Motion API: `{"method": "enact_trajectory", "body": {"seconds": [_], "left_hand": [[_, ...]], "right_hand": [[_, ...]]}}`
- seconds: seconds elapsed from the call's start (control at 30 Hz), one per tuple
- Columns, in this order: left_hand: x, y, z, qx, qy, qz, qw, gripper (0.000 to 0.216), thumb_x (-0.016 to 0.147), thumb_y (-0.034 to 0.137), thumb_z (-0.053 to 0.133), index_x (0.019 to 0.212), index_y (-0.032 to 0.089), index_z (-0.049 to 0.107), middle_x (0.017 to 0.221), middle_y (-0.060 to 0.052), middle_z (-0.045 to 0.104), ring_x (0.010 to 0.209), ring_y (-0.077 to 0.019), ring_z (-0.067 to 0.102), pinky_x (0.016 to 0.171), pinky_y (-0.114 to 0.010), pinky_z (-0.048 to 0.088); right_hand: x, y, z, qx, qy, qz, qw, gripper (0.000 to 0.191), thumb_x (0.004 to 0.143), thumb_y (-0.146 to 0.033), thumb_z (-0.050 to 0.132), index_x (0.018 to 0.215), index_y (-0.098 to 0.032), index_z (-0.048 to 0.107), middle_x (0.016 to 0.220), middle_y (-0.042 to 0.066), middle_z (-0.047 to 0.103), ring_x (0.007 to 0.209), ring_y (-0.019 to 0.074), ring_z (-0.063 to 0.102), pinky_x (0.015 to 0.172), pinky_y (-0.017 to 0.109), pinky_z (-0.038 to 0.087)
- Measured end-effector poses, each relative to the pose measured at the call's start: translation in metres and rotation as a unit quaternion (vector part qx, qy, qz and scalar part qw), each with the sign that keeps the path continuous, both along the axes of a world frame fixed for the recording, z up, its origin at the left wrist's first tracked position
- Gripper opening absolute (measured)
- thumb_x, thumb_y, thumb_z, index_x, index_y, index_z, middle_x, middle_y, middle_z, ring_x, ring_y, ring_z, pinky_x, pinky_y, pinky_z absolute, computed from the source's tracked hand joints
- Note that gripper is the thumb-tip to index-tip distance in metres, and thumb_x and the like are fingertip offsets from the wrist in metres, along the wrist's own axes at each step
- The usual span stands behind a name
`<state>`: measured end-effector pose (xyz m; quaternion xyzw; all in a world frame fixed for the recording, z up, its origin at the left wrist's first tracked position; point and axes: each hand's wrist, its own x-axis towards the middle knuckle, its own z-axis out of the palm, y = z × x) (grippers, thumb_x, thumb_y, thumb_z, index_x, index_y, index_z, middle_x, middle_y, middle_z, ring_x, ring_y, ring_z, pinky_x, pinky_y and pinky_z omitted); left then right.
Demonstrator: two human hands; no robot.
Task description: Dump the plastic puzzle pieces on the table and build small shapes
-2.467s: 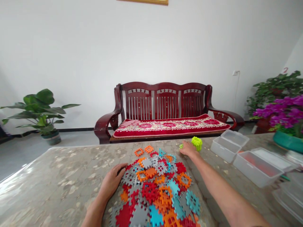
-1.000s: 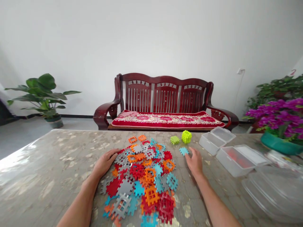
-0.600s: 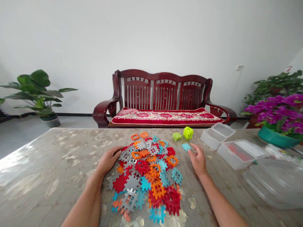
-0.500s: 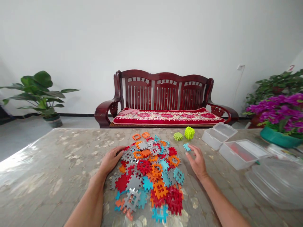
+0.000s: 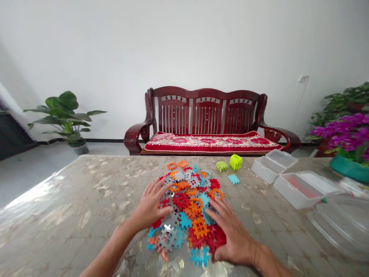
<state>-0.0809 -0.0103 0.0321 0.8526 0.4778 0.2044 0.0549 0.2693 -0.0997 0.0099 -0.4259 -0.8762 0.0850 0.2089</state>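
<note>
A loose heap of flat interlocking plastic tiles [image 5: 185, 220] in red, orange, grey and blue covers the middle of the table. My left hand [image 5: 152, 204] lies over the heap's left side, fingers spread, with no tile gripped. On the heap's right side rests my right hand [image 5: 233, 234], fingers apart, covering some red and blue tiles; its thumb is near a blue window tile [image 5: 200, 256]. Beyond the heap, a single light-blue tile [image 5: 233, 179] lies flat by itself. Behind it are a green toothed piece [image 5: 221, 166] and a yellow-green knobbly ball [image 5: 236, 162].
Two clear plastic boxes [image 5: 266, 169] with open lids stand at the right, the nearer one holding something red. Clear lids or tubs [image 5: 340, 227] lie at the right edge by a teal flowerpot [image 5: 350, 168]. A wooden bench [image 5: 206, 115] stands behind the table [image 5: 100, 204].
My right hand has left the light-blue tile on the far right and come back onto the heap's near right side. My left hand has shifted right, over the tiles. The view has turned slightly left.
</note>
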Motion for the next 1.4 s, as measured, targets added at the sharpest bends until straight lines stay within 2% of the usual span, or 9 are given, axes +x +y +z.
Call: {"method": "enact_trajectory", "body": {"seconds": [0.17,0.27,0.5,0.63,0.8,0.97,1.17,1.3,1.4], "left_hand": [[0.032,-0.075,-0.011,0.025,0.102,-0.141,0.984,0.11,0.058,0.075,0.07,0.152,0.038,0.026,0.163,-0.008,0.017,0.146,-0.0415,0.02,0.115,-0.066,0.015],[0.04,-0.088,-0.019,0.04,0.134,-0.13,0.982,0.106,0.062,0.059,0.077,0.152,0.04,0.024,0.164,-0.009,0.015,0.146,-0.0397,0.019,0.115,-0.068,0.012],[0.04,-0.069,-0.021,0.108,0.137,-0.076,0.982,0.082,0.077,0.041,0.068,0.15,0.036,0.031,0.162,-0.009,0.023,0.146,-0.0347,0.025,0.117,-0.063,0.014],[0.037,-0.065,-0.021,0.131,0.133,-0.078,0.979,0.076,0.08,0.037,0.065,0.149,0.034,0.033,0.159,-0.007,0.031,0.143,-0.0308,0.032,0.117,-0.057,0.021],[0.031,-0.06,-0.015,0.151,0.113,-0.079,0.979,0.062,0.087,0.025,0.055,0.147,0.031,0.039,0.156,-0.004,0.037,0.137,-0.0252,0.041,0.115,-0.046,0.034],[0.03,-0.045,-0.01,0.162,0.063,-0.068,0.982,0.047,0.09,0.02,0.048,0.137,0.026,0.052,0.149,-0.007,0.047,0.128,-0.0217,0.052,0.105,-0.035,0.047],[0.033,-0.021,-0.01,0.164,0.012,-0.051,0.985,0.039,0.094,0.026,0.048,0.132,0.028,0.055,0.141,-0.006,0.055,0.122,-0.0198,0.059,0.1,-0.033,0.052],[0.032,-0.003,-0.003,0.155,-0.044,-0.016,0.987,0.034,0.096,0.031,0.046,0.127,0.028,0.058,0.137,-0.004,0.059,0.12,-0.0179,0.06,0.1,-0.031,0.052],[0.02,0.017,0.004,0.124,-0.071,0.05,0.988,0.035,0.095,0.036,0.046,0.125,0.028,0.06,0.136,-0.004,0.059,0.121,-0.0191,0.059,0.103,-0.033,0.049]], "right_hand": [[-0.012,0.001,0.0,-0.015,-0.027,0.004,1.0,0.106,0.064,-0.074,0.069,0.152,-0.028,0.03,0.161,0.011,0.024,0.146,0.039,0.02,0.118,0.061,0.015],[-0.018,0.009,0.0,-0.025,-0.016,-0.015,0.999,0.099,0.066,-0.063,0.075,0.15,-0.029,0.035,0.158,0.01,0.031,0.145,0.0371,0.025,0.118,0.06,0.017],[-0.023,0.026,-0.002,0.011,0.04,-0.024,0.999,0.086,0.066,-0.055,0.078,0.142,-0.026,0.049,0.147,0.012,0.049,0.136,0.034,0.041,0.115,0.056,0.029],[-0.021,0.034,-0.002,0.025,0.087,-0.034,0.995,0.075,0.068,-0.038,0.079,0.138,-0.027,0.053,0.141,0.01,0.055,0.129,0.0298,0.051,0.111,0.05,0.038],[-0.018,0.045,-0.002,0.036,0.174,-0.094,0.98,0.056,0.075,-0.019,0.065,0.13,-0.027,0.059,0.131,0.007,0.064,0.12,0.0234,0.059,0.107,0.042,0.046],[-0.016,0.063,0.005,0.017,0.252,-0.199,0.947,0.038,0.075,-0.024,0.066,0.113,-0.026,0.068,0.115,0.005,0.071,0.109,0.024,0.066,0.101,0.041,0.05],[-0.012,0.105,0.016,-0.051,0.326,-0.285,0.9,0.042,0.069,-0.034,0.07,0.109,-0.022,0.069,0.107,0.006,0.074,0.097,0.0253,0.068,0.093,0.042,0.052],[-0.012,0.133,0.019,-0.079,0.366,-0.23,0.899,0.039,0.07,-0.04,0.069,0.103,-0.02,0.071,0.108,0.009,0.073,0.102,0.0255,0.066,0.095,0.042,0.05],[-0.007,0.14,0.01,-0.051,0.37,-0.206,0.904,0.034,0.075,-0.042,0.063,0.098,-0.019,0.072,0.115,0.011,0.069,0.11,0.0258,0.063,0.097,0.042,0.049]]}}
